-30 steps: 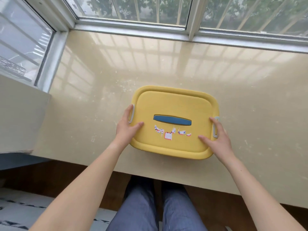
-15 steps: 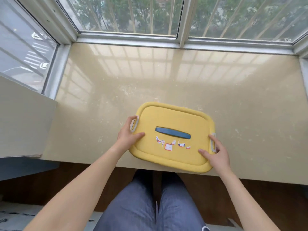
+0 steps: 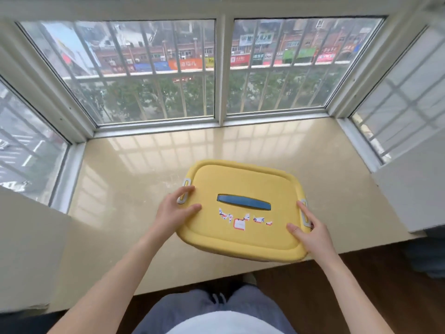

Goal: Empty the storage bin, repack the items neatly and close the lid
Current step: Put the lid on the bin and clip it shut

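- Bin point(image 3: 243, 239): yellow, sits on the beige sill point(image 3: 134, 189) just right of the frame's middle, with its near edge right at the sill's front edge.
- Lid point(image 3: 240, 179) is on, with a blue handle point(image 3: 243, 202) lying flat across the middle.
- Stickers point(image 3: 239, 224) are in a row just below the handle. They're torn white scraps with red and blue edges, and I can't read any writing on them.
- Left hand point(image 3: 174, 210) rests on the lid's left edge. Fingers are straight and spread, forefinger lying over the grey left latch point(image 3: 185, 191), thumb flat on the lid.
- Right hand point(image 3: 310, 233) is on the right edge. Thumb is flat on the lid, forefinger stretched along the right latch point(image 3: 305, 213), and the two are apart. The other fingers drop past the rim, so I can't tell how they sit.
- Window point(image 3: 156, 68) with bars fills the top of the frame.
- Signs point(image 3: 240, 59) on the shops across the street are colourful but way too blurry to read.
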The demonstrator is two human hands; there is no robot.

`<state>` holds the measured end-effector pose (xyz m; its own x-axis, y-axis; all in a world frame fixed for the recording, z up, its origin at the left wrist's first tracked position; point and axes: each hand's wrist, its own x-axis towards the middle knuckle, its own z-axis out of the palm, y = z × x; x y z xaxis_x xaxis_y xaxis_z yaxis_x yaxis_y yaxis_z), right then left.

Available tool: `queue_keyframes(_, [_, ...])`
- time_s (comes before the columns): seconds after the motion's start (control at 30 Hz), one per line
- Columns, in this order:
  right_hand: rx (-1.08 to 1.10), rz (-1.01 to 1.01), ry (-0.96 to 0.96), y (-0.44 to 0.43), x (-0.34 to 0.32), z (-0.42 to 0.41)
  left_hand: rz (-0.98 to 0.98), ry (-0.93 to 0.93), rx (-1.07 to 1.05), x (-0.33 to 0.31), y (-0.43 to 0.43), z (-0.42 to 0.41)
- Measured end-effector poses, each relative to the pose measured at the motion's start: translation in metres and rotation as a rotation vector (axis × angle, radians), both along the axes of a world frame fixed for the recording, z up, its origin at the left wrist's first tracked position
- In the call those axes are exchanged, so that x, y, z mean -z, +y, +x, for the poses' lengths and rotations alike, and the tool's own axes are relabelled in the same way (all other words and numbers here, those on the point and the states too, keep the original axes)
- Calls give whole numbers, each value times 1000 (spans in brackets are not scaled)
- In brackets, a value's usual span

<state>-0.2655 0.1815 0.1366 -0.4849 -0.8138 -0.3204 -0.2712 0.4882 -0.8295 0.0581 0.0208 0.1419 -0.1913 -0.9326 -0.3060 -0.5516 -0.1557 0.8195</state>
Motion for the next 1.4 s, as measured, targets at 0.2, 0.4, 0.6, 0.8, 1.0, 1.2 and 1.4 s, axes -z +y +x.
queue_keyframes(0.2, [6, -111, 45, -22, -46, 0, -127, 46, 46, -43, -32, 1])
queue_keyframes(0.4, [-132, -91, 134, -62, -66, -5, -161, 55, -21, -59, -41, 20])
queue_keyframes(0.6, [-334, -76, 123, -112, -53, 3, -159, 15, -207, -62, -24, 52])
queue_keyframes(0.8, [-554, -111, 85, -159, -50, 34, -139, -84, -428, -71, 10, 82])
queue_keyframes(1.0, [-695, -116, 54, -182, -46, 81, -121, -133, -586, -73, 33, 125])
queue_keyframes(1.2, [-744, -83, 23, -197, -39, 137, -84, -167, -620, -62, 27, 181])
queue_keyframes(1.4, [-642, -44, 15, -211, -12, 195, -74, -188, -511, -44, -27, 243])
